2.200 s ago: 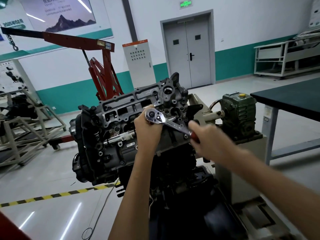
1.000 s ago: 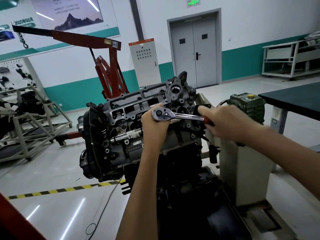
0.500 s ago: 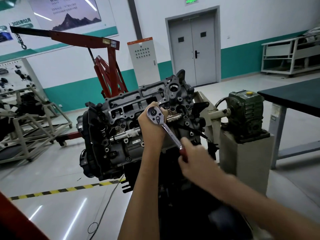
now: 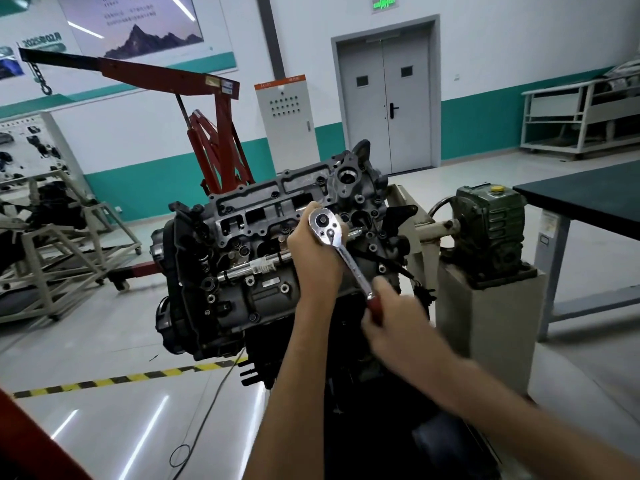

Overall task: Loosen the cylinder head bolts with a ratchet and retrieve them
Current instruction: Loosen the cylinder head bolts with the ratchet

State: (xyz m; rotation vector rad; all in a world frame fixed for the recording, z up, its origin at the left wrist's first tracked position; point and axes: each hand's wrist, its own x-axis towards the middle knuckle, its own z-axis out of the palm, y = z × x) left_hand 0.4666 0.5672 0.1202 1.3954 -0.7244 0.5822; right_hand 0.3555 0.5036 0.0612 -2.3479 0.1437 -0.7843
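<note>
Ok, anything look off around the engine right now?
Nothing spilled or broken. A thin cable trails loose across the floor below the tilted engine: a trip risk. The left hand and right hand grip the ratchet.

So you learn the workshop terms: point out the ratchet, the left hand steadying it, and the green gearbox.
ratchet [image 4: 350, 264], head view, on its chrome shaft.
left hand [image 4: 313, 259], head view, on the back of the hand.
green gearbox [image 4: 490, 233], head view, on its ribbed side.

I see a glossy floor [image 4: 86, 341] carrying a grey pedestal [image 4: 485, 323], a red hoist [image 4: 216, 143] and a dark-topped desk [image 4: 588, 192]; striped tape [image 4: 121, 379] crosses it.
</note>
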